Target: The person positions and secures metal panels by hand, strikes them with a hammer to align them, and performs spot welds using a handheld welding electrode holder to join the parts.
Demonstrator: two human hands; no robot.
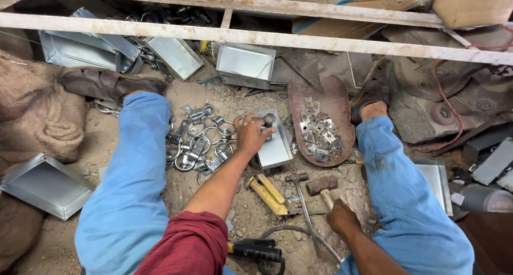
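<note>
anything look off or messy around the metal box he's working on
Nothing looks broken, but it is cluttered. The left hand steadies a small metal box on bare dirt; the right hand grips a hammer. Ring clasps lie heaped loose, and finished trays sit tilted under a rusty frame.

The left hand (250, 132) is extended forward between the knees, arm nearly straight, fingers curled closed in a grip, sleeve pushed to the elbow. The right hand (342, 217) sits low and close to the body, fingers wrapped closed, wrist bent inward.
</note>
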